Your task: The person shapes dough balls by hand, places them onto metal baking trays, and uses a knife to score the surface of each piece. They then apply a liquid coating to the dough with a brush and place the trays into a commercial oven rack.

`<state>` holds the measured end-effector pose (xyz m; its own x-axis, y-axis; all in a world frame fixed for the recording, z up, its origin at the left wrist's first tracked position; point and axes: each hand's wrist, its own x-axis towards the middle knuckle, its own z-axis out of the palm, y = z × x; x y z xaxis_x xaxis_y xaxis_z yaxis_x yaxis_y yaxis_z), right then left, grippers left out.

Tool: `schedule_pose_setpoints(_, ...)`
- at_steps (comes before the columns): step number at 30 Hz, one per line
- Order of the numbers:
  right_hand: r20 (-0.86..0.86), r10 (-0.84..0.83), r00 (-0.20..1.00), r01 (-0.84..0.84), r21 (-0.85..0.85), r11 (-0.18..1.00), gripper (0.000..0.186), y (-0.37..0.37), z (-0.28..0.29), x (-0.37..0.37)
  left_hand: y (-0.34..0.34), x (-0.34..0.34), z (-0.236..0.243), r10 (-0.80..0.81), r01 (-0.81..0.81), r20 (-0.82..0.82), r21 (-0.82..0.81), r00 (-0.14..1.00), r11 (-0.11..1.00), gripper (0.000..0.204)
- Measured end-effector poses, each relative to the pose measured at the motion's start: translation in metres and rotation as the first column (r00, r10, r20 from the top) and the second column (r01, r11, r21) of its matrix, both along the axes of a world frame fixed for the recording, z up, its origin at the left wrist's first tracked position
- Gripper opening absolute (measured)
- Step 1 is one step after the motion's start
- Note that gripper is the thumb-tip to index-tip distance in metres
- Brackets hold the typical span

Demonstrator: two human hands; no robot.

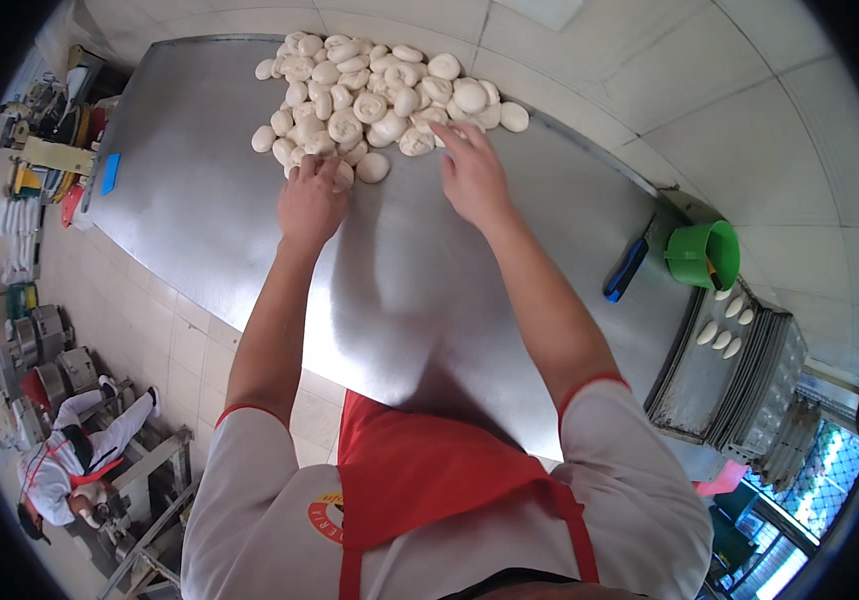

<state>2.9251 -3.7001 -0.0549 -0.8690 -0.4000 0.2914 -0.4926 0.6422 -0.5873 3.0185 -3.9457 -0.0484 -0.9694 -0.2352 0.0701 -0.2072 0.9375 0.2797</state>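
A large heap of pale, round dough pieces (359,95) lies at the far side of the metal table (509,270). Some are smooth discs and others show a coiled top. My left hand (312,205) is at the heap's near left edge, fingers bent and closed over a dough piece (343,176); its fingertips are partly hidden. One loose dough disc (372,168) lies just right of that hand. At the heap's near right edge is my right hand (471,178), with fingers stretched and apart, fingertips against the outer pieces and nothing in its grasp.
A blue-handled tool (627,270) and a green tub (699,255) are on the table's right side. Beside them, stacked metal trays (724,370) carry several small dough pieces. A blue rectangle (111,173) lies far left. Another person (79,455) is beyond the table at lower left.
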Motion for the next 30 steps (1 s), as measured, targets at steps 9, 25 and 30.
schedule_pose_setpoints(9, 0.422, -0.121, 0.899, 0.239, -0.240, 0.941, 0.023, 0.050, 0.010, 0.044, -0.019, 0.066, -0.002, -0.265, 0.183, 0.066, 0.567, 0.962, 0.803, 0.047)
schedule_pose_setpoints(25, 0.033, -0.329, 0.944, 0.272, 0.486, 0.830, 0.030, 0.241, -0.046, 0.302, 0.210, 0.139, -0.078, -0.884, 0.884, -0.019, 0.033, 0.467, 0.466, 0.031)
schedule_pose_setpoints(30, -0.119, -0.440, 0.890, 0.451, 0.361, 0.816, 0.022, 0.312, -0.068, 0.374, 0.157, 0.197, -0.104, -0.815, 0.838, -0.266, -0.043, 0.515, 0.544, 0.042)
